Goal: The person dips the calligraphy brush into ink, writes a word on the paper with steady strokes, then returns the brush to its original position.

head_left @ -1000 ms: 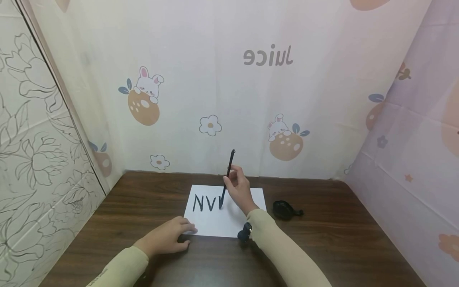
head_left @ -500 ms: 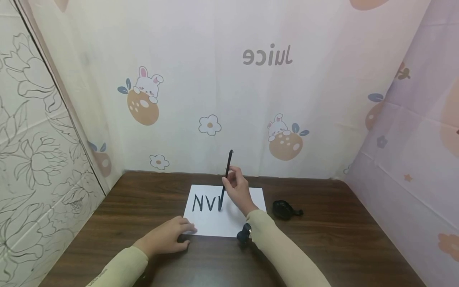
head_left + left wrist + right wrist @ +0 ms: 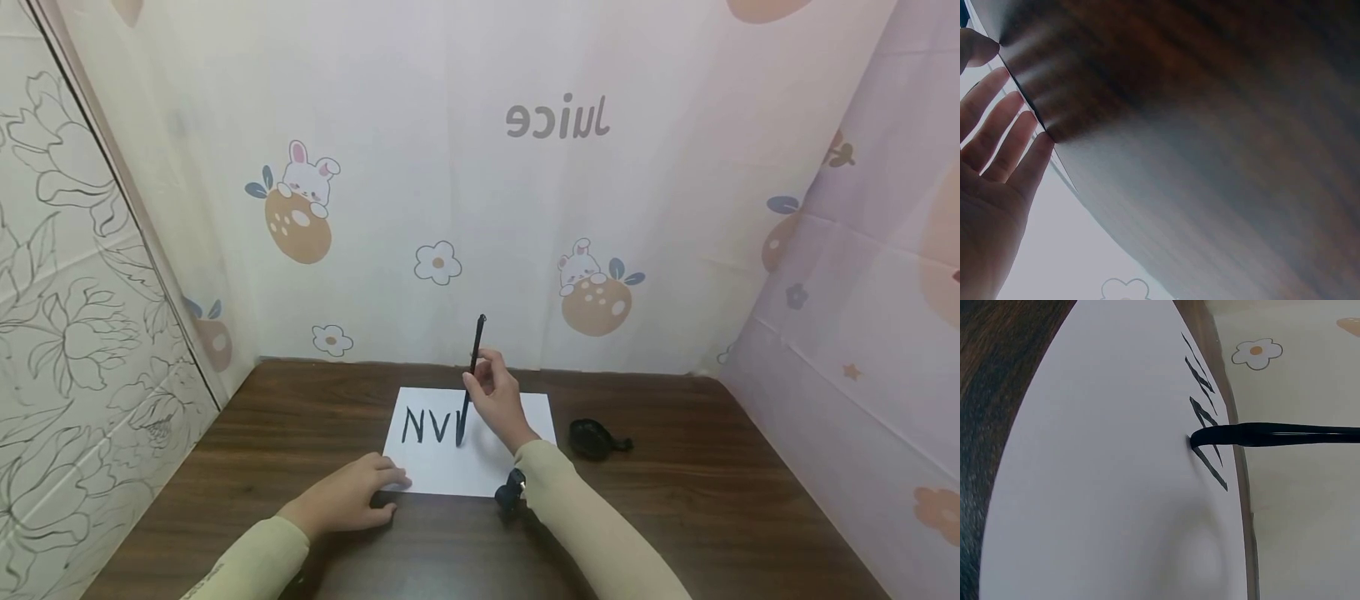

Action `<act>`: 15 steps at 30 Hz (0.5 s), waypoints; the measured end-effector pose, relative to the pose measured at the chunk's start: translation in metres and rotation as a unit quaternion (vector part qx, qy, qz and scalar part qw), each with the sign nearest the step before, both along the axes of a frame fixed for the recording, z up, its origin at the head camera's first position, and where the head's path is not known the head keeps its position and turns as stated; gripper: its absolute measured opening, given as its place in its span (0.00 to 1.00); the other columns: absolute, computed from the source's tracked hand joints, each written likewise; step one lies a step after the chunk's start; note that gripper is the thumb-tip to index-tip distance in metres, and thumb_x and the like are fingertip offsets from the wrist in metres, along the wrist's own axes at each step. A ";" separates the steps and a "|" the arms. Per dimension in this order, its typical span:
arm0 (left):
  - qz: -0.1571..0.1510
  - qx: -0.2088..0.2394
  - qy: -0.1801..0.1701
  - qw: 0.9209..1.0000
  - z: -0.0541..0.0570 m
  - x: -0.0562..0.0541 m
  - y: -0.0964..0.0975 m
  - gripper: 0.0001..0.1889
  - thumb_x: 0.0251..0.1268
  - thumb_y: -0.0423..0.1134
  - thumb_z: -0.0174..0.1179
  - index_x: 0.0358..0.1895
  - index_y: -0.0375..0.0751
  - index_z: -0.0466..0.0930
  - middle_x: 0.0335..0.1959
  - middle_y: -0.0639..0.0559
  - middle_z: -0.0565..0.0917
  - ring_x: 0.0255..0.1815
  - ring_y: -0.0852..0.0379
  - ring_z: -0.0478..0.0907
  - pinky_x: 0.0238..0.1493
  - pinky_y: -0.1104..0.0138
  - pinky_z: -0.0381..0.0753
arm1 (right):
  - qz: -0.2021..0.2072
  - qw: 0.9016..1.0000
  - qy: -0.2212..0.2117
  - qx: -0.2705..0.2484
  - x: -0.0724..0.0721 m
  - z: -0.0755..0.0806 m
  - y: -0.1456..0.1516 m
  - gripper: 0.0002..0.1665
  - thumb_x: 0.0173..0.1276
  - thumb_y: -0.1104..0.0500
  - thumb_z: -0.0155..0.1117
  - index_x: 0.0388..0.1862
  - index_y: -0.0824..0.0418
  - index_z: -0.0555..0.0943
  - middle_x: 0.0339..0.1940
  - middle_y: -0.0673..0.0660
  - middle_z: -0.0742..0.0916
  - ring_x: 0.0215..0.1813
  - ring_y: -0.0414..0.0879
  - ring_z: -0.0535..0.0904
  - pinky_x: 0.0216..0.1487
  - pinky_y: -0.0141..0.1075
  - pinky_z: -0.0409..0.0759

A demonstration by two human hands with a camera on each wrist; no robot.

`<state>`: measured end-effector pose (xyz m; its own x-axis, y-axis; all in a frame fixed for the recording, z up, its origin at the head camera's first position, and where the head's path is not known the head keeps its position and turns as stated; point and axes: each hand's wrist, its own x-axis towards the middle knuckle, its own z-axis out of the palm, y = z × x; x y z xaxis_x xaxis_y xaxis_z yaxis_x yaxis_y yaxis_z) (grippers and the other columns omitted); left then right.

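Note:
My right hand (image 3: pixel 498 402) pinches a black writing brush (image 3: pixel 477 337) between thumb and fingers, its handle leaning slightly. In the right wrist view the bent bristle tip (image 3: pixel 1200 437) presses on the white paper (image 3: pixel 1097 456), at the end of a dark stroke. The head view shows the letters N and V and a third upright stroke on the sheet (image 3: pixel 442 477). At the paper's lower left corner my left hand (image 3: pixel 351 497) lies with fingers extended on the sheet and its thumb on the table. In the left wrist view its fingertips (image 3: pixel 1045 139) touch down.
A small black dish with a handle (image 3: pixel 591 439) sits on the brown wooden table (image 3: pixel 697 500), right of the paper. A dark wrist device (image 3: pixel 510 492) hangs under my right sleeve. Printed curtains (image 3: pixel 495 192) stand behind and at both sides.
My right hand has drawn the brush tip a little toward me, and the third stroke has grown longer downward. The left hand stays in place.

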<state>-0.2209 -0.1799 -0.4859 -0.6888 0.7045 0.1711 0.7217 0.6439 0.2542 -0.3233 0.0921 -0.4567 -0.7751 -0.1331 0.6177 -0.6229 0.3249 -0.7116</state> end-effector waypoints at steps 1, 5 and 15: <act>-0.001 0.000 0.002 1.000 0.000 0.000 0.000 0.16 0.61 0.41 0.67 0.52 0.46 0.85 0.48 0.57 0.82 0.49 0.59 0.76 0.52 0.61 0.79 | 0.000 1.000 0.000 0.000 0.000 0.000 0.000 0.20 0.73 0.62 0.63 0.60 0.56 0.70 0.37 0.51 0.79 0.41 0.44 0.78 0.43 0.36 0.82; -0.005 0.003 0.008 1.000 0.000 0.000 0.000 0.16 0.61 0.41 0.67 0.52 0.46 0.85 0.48 0.57 0.82 0.49 0.59 0.77 0.52 0.61 0.79 | 0.001 1.000 0.000 0.002 0.000 0.002 0.001 0.20 0.73 0.62 0.62 0.61 0.59 0.70 0.37 0.51 0.79 0.41 0.45 0.79 0.44 0.36 0.82; 0.005 -0.003 -0.007 1.000 0.000 0.001 -0.001 0.16 0.62 0.41 0.66 0.53 0.47 0.85 0.49 0.58 0.82 0.50 0.59 0.76 0.53 0.61 0.79 | -0.002 1.000 0.018 -0.019 -0.007 0.018 0.009 0.22 0.73 0.63 0.62 0.63 0.60 0.68 0.38 0.52 0.79 0.41 0.45 0.77 0.43 0.36 0.82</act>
<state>-0.2202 -0.1806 -0.4859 -0.6975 0.6988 0.1585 0.7123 0.6519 0.2602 -0.3302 0.1008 -0.4386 -0.7528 -0.1059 0.6497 -0.6471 0.3003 -0.7008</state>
